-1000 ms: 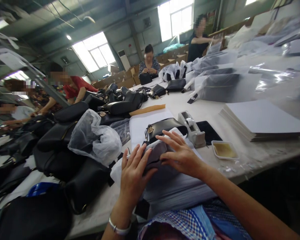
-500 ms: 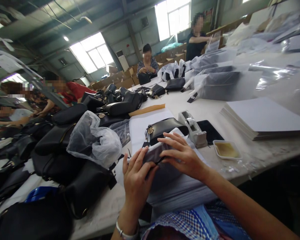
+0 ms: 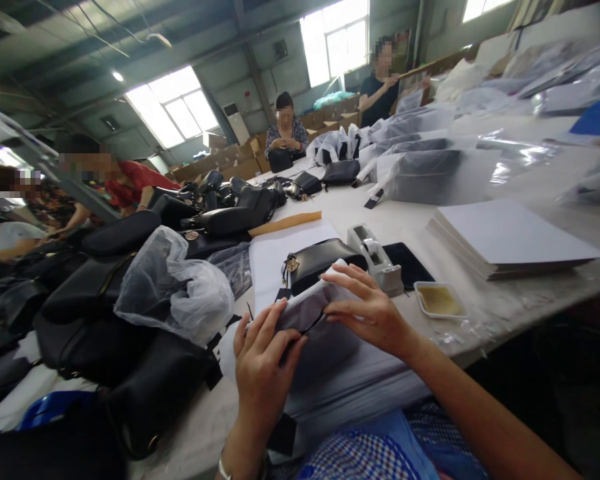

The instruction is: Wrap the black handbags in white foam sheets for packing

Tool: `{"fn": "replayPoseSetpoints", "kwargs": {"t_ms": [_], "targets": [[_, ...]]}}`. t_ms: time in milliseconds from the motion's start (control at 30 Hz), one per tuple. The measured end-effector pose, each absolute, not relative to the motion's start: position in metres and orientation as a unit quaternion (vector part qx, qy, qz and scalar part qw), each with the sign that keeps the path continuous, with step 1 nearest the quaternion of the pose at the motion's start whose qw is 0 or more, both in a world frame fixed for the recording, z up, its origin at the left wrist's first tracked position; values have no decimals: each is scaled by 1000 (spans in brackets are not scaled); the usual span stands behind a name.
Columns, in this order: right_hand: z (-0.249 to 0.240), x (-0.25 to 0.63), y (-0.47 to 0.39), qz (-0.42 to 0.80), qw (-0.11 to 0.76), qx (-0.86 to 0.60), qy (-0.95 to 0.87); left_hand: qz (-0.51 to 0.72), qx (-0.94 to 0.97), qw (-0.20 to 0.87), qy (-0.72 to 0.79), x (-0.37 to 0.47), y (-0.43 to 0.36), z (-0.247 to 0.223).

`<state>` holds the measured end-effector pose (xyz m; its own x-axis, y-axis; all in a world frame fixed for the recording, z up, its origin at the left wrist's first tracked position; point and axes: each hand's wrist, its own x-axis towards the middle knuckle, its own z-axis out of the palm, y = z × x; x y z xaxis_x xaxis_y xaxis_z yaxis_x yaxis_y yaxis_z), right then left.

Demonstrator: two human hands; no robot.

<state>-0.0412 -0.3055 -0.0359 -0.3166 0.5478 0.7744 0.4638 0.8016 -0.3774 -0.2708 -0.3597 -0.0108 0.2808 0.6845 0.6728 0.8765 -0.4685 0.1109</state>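
Between my hands is a bag [image 3: 330, 347] covered in thin white translucent wrapping, standing on a stack of pale sheets [image 3: 360, 400]. My left hand [image 3: 267, 360] grips its left side, with the fingers over the top and the thumb on the near face. My right hand [image 3: 370, 310] pinches the wrapping's upper edge at the right. A thin dark line, perhaps a strap or an opening, runs between the two hands. Just beyond lies a black handbag [image 3: 325, 261] with a round gold charm [image 3: 293, 265], on white paper. A black tag [image 3: 283, 433] hangs below my left wrist.
Black handbags [image 3: 130, 320] crowd the left, with a crumpled clear plastic bag [image 3: 180, 293] on top. Right of my hands are a tape dispenser [image 3: 375, 260], a small tray [image 3: 440, 300] and stacked white boards [image 3: 510, 233]. Wrapped bags [image 3: 420, 173] stand farther back. Several co-workers surround the table.
My view has turned slightly right, so most things sit farther left. My fingers have moved a little apart along the wrapping's top edge, showing more of the dark line.
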Motion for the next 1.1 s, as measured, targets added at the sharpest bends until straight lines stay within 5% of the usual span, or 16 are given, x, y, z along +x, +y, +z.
{"fn": "replayPoseSetpoints", "kwargs": {"t_ms": [200, 400, 800, 1100], "targets": [[-48, 1, -308, 43, 572, -449, -686, -357, -786, 148, -482, -274, -356, -16], [-85, 68, -289, -37, 513, -646, -564, -355, -807, 171, -440, -283, -352, -25], [-107, 61, -234, 201, 515, -677, -485, -360, -810, 183, -426, -285, -350, -26], [-113, 46, -247, 200, 600, -627, -455, -381, -799, 167, -434, -281, -350, -24]]}}
